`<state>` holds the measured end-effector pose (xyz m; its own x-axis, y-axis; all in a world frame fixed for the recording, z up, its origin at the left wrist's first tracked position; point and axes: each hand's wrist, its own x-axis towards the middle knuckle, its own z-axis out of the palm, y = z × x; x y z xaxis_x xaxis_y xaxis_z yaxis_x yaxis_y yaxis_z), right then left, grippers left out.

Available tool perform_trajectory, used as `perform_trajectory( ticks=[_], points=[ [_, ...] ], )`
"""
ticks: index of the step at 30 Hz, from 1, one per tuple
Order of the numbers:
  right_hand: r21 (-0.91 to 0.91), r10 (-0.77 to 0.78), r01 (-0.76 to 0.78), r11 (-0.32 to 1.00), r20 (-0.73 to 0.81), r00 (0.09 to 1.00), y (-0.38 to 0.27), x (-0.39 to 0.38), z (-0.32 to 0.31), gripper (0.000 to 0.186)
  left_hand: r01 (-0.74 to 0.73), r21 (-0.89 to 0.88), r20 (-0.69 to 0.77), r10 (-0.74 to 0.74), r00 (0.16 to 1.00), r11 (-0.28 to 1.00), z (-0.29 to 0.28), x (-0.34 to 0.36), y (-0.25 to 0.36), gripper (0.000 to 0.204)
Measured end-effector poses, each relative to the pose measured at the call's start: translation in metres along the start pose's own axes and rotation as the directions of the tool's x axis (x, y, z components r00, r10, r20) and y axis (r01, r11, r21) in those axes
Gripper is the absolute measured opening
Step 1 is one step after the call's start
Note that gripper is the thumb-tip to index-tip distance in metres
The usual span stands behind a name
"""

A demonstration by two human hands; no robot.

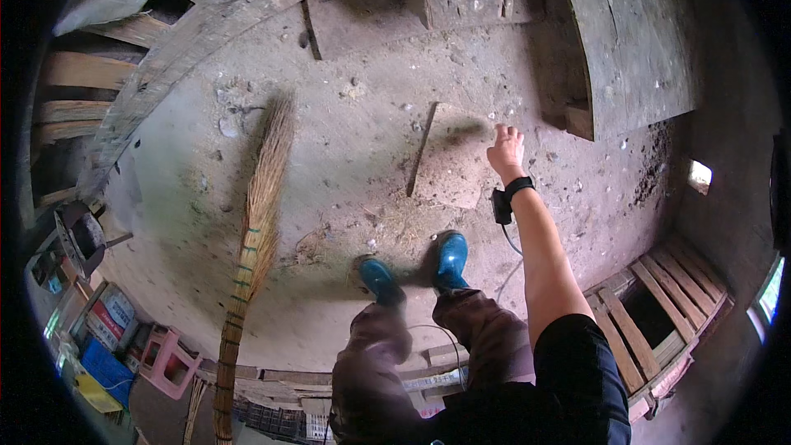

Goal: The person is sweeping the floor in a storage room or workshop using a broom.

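Note:
My right hand [506,148] reaches out above the dirty floor, fingers slightly curled and apart, holding nothing. Its wrist wears a black strap and a small device with a cable. Just left of it, a thin flat board [447,165] lies on the floor. A long straw broom [255,239] runs from the middle left down past the lower edge; what supports it is not shown. My left hand is out of view. My legs end in teal rubber boots [449,259] below the board.
Plank structure [86,72] at upper left; large grey panel [626,41] at upper right. Wooden slatted crate [666,288] by the right wall. Black pan [81,239], pink plastic stool [169,358] and assorted containers line the left side. Debris and straw [379,222] litter the floor.

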<state>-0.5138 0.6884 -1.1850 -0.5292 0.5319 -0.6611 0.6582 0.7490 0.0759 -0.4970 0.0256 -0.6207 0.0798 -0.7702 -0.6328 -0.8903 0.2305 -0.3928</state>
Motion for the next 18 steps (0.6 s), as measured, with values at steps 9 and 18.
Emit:
perform_trajectory(
  ticks=[9, 18],
  points=[
    [-0.176, -0.125, 0.13, 0.976, 0.038, 0.991, 0.007, 0.02, 0.002, 0.043, 0.012, -0.001, -0.001, -0.012, 1.0, 1.0, 0.006, 0.03, -0.016, 0.046],
    [0.349, -0.225, 0.101, 0.932, 0.336, 0.915, 0.006, -0.09, 0.044, 0.06, 0.0, -0.039, 0.029, 0.001, 1.0, 0.999, -0.019, 0.036, -0.072, 0.046]
  ],
)
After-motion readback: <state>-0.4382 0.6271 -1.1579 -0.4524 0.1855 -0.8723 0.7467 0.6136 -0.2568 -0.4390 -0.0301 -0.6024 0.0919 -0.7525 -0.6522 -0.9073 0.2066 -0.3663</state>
